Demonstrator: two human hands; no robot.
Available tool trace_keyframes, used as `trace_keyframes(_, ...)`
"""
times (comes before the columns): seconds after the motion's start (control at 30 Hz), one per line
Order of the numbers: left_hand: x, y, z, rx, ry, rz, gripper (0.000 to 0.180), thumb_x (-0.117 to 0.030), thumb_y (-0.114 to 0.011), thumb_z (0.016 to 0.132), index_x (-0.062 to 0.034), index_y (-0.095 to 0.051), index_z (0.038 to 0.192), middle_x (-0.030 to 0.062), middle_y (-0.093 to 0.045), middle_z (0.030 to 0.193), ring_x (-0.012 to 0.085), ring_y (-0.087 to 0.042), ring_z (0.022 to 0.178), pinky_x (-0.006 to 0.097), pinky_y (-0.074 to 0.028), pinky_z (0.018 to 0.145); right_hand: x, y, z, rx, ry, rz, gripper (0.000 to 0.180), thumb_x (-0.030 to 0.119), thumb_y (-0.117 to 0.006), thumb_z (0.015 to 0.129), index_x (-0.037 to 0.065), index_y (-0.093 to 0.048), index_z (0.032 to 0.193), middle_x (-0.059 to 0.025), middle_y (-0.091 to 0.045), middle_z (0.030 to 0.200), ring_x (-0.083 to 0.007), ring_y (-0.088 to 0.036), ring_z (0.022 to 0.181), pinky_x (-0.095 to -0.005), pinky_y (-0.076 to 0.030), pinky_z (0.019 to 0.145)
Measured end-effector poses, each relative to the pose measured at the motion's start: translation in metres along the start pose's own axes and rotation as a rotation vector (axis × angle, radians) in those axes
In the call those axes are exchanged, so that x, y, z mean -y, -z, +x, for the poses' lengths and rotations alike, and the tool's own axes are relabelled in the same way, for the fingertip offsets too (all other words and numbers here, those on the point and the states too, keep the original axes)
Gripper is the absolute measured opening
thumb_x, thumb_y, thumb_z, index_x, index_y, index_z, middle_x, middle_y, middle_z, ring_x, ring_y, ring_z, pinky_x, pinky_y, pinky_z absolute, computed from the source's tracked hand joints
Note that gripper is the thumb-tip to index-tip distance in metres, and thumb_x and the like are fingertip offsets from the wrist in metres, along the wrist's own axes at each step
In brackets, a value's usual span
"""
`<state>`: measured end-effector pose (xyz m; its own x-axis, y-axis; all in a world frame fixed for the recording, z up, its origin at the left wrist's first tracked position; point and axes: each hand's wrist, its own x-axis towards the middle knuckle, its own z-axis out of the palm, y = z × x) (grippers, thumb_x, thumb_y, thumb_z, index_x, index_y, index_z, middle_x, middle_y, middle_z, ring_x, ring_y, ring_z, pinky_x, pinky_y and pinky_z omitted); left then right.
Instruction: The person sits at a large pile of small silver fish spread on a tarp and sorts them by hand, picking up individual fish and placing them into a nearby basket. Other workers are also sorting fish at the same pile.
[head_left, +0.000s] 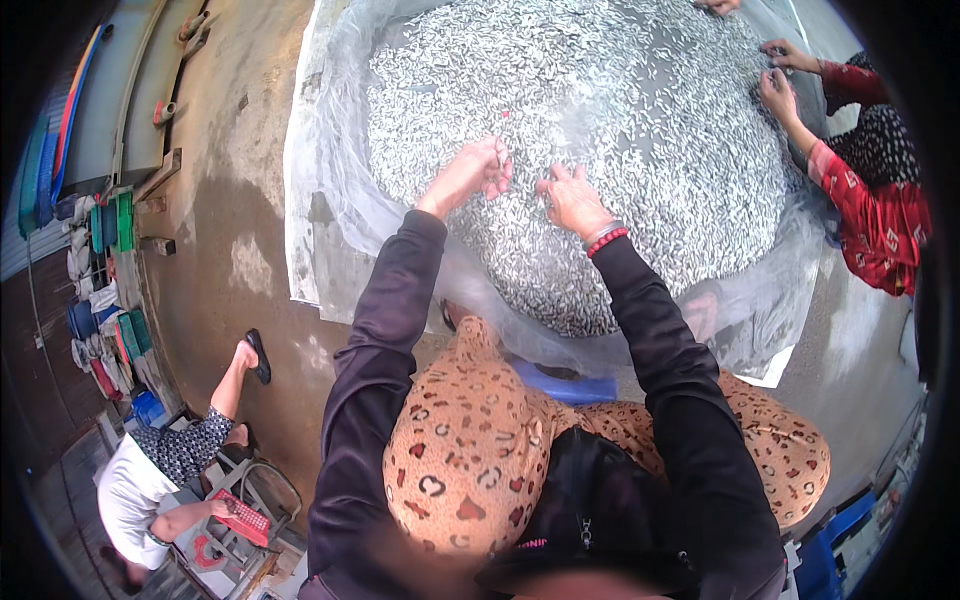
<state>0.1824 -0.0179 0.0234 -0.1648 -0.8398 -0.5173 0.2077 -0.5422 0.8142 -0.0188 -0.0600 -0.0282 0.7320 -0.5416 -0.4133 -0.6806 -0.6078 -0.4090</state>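
We crouch at the near edge of the net sheet (pixel 330 200), where the small silvery fish (pixel 600 130) lie spread. Our left hand (pixel 478 170) pinches something tiny; our right hand (pixel 570 198) rests spread on them. Most of the heap looks unsorted.

Stained concrete floor (pixel 240 240) in daylight, with stacked coloured crates (pixel 115 220) along the left wall.

An outdoor fish-sorting yard: a great heap of small silvery fish (pixel 600 150) lies on clear plastic sheeting (pixel 330 200) over bare concrete ground (pixel 230 250), with stacked coloured crates (pixel 115 220) far left.
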Motion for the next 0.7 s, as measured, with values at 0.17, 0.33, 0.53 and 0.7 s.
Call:
trace_keyframes(0.17, 0.015, -0.017, -0.033, 0.047, -0.021, -0.162, 0.011, -0.005, -0.042, 0.072, -0.0078, -0.044, 0.083, 0.0048, -0.049, 0.078, 0.0134, -0.049, 0.059, 0.023, -0.036, 0.046, -0.012, 0.025, -0.057, 0.222, -0.088, 0.856, 0.039, 0.006, -0.058, 0.081, 0.011, -0.057, 0.120, -0.0124, -0.051, 0.126, -0.0248, -0.054, 0.109, -0.0399, -0.054, 0.071)
trace_keyframes(0.33, 0.044, -0.035, -0.035, -0.388, -0.020, 0.863, 0.029, -0.029, -0.060, 0.082, -0.0004, -0.057, 0.084, 0.0163, -0.062, 0.074, 0.0272, -0.060, 0.065, 0.038, -0.047, 0.058, -0.012, 0.051, -0.092, 0.005, -0.096, 1.529, 0.043, 0.018, -0.040, 0.098, 0.002, -0.034, 0.138, -0.0165, -0.055, 0.119, -0.0240, -0.057, 0.105, -0.0413, -0.059, 0.076)
trace_keyframes(0.53, 0.071, -0.051, -0.028, -0.434, -0.136, 1.300, 0.033, -0.030, -0.067, 0.079, 0.0020, -0.061, 0.083, 0.0228, -0.064, 0.079, 0.0384, -0.063, 0.077, 0.046, -0.048, 0.067, -0.019, 0.047, -0.096, 0.052, -0.291, 1.674, 0.033, 0.020, -0.043, 0.097, 0.003, -0.049, 0.124, -0.0106, -0.048, 0.125, -0.0283, -0.053, 0.102, -0.0456, -0.058, 0.076)
trace_keyframes(0.7, 0.050, -0.036, -0.037, -0.288, -0.110, 0.432, 0.028, -0.029, -0.058, 0.088, -0.0017, -0.057, 0.087, 0.0094, -0.057, 0.069, 0.0266, -0.057, 0.062, 0.035, -0.042, 0.052, -0.032, 0.021, -0.099, -0.175, -0.268, 1.666, 0.040, 0.013, -0.057, 0.089, 0.007, -0.046, 0.128, -0.0096, -0.055, 0.116, -0.0246, -0.058, 0.093, -0.0389, -0.059, 0.069)
